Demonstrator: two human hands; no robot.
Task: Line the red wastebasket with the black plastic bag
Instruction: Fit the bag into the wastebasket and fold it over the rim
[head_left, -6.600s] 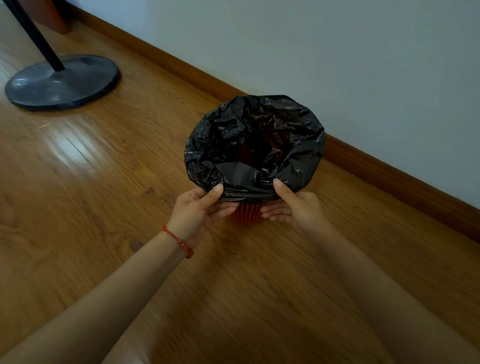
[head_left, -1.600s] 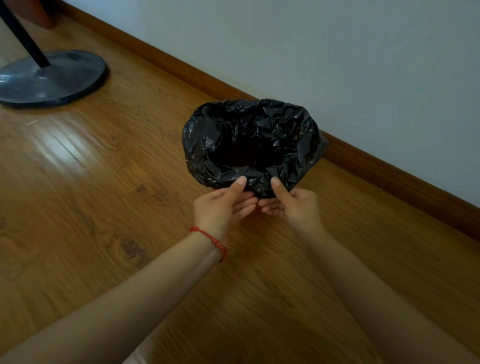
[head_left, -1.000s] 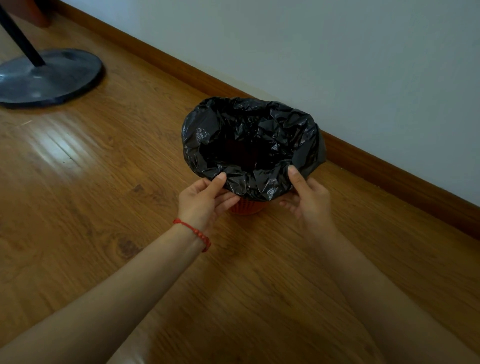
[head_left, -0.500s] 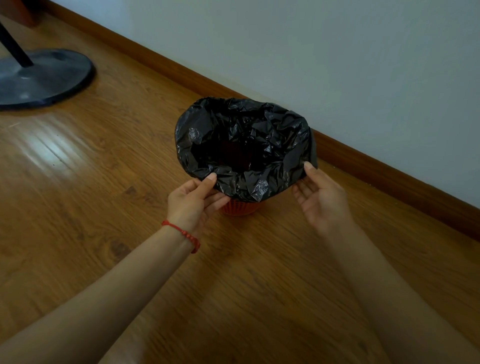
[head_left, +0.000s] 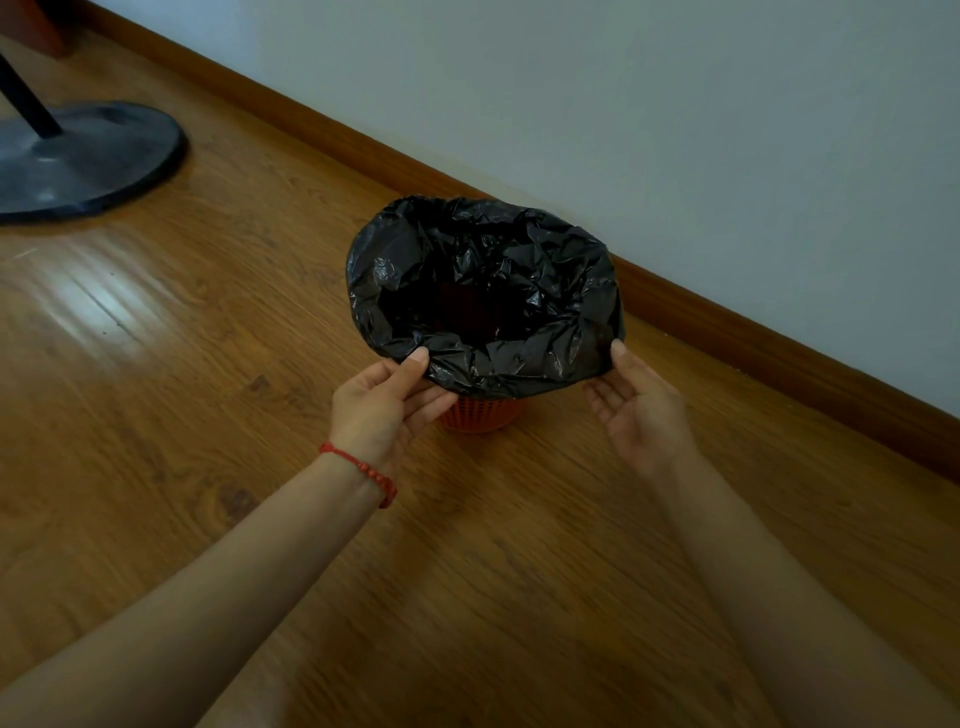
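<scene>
Nearest us, our left hand (head_left: 387, 402) pinches the black plastic bag (head_left: 483, 296) hem; right hand (head_left: 636, 402) wide, fingers touching it. Red wastebasket (head_left: 480, 414) stands on the floor (head_left: 208, 322) beneath, near the wall. Risk: uneven tugging slips the thin film off the rim or tips the basket.

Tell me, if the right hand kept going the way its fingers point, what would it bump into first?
Most likely the black plastic bag: the right hand points up and inward at its folded-over edge, thumb tip already at it. The red wastebasket sits beneath.
</scene>
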